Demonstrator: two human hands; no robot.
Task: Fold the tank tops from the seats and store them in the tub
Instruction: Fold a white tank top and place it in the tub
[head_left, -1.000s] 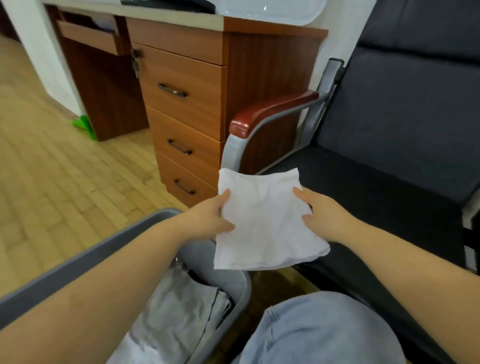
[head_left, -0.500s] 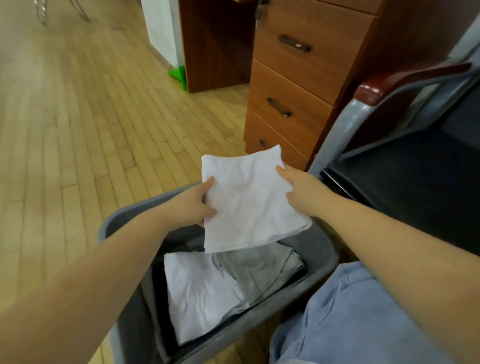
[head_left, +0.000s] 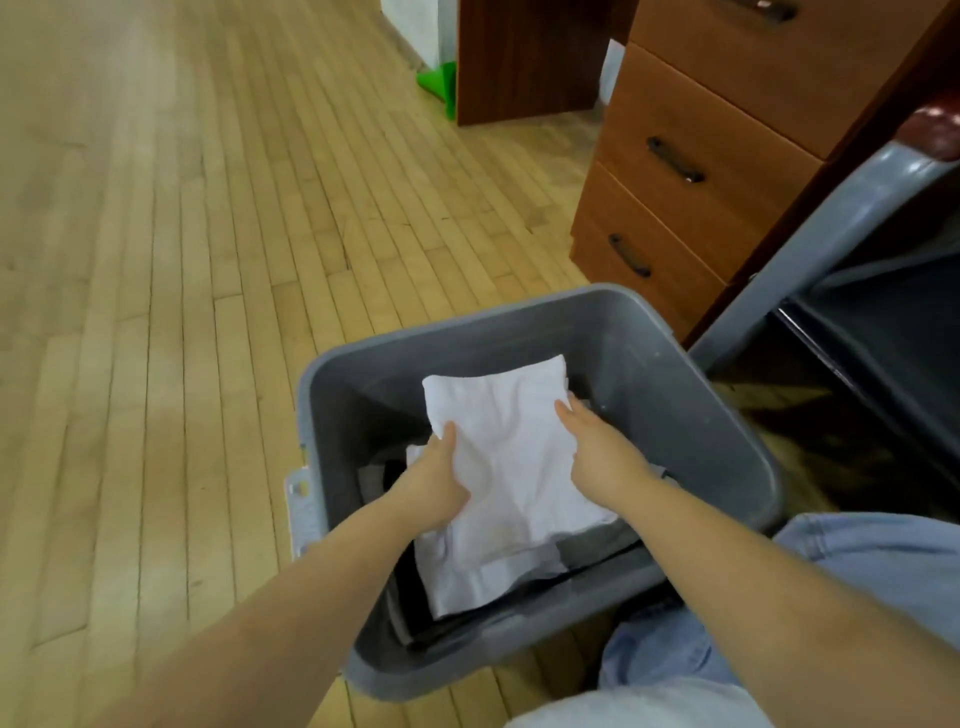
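The folded white tank top sits inside the grey tub, held between both hands above the clothes already stored there. The left hand grasps its left edge, thumb on top and fingers beneath. The right hand grasps its right edge the same way. Under it in the tub lie another folded white garment and darker grey pieces. The tub stands on the wooden floor, near the wooden drawer unit and the chair frame.
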